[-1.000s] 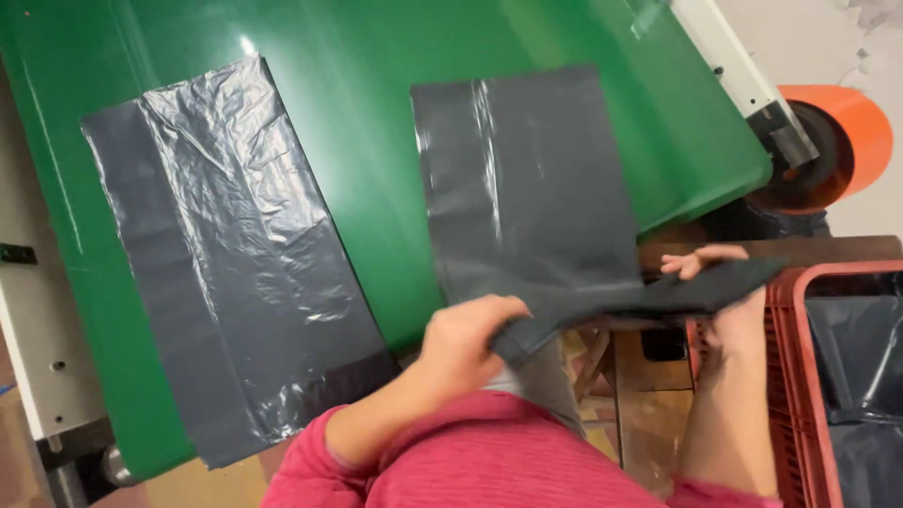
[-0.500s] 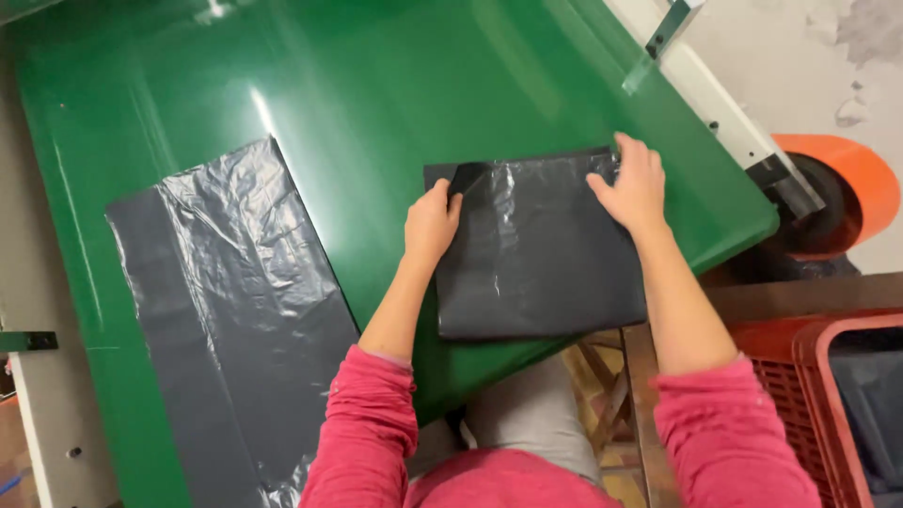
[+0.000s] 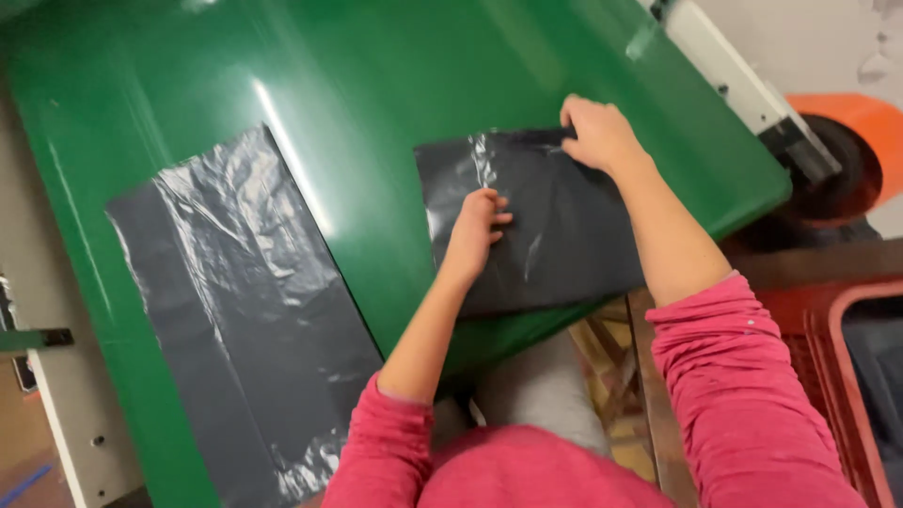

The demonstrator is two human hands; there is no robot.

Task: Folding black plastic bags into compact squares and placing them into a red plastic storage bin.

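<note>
1. The fingers of the left hand [image 3: 475, 230] are curled loosely and pressed down on the middle of a folded dark grey plastic bag [image 3: 555, 235]; nothing is gripped between them, the bag is only held flat under the fingertips.
2. The fingers of the right hand [image 3: 597, 132] are bent over the far edge of the same folded bag, near its far right corner; whether the plastic is pinched or merely pressed there cannot be told.
3. The folded bag is laid flat on a glossy green work surface [image 3: 376, 94], close to the near right edge of that surface, and its near end slightly overhangs the edge.
4. A wrinkle with a pale glint is seen running across the bag between the two hands.
5. Both forearms are bare up to pushed-back pink sleeves [image 3: 743, 376].
6. A second, larger dark grey plastic bag [image 3: 245, 320] is spread out flat and crinkled on the left part of the green surface, well apart from both hands.
7. A red plastic crate [image 3: 837, 329] is seen at the right edge, beside the right arm.
8. An orange round object [image 3: 861, 118] is seen beyond the surface's far right corner.
</note>
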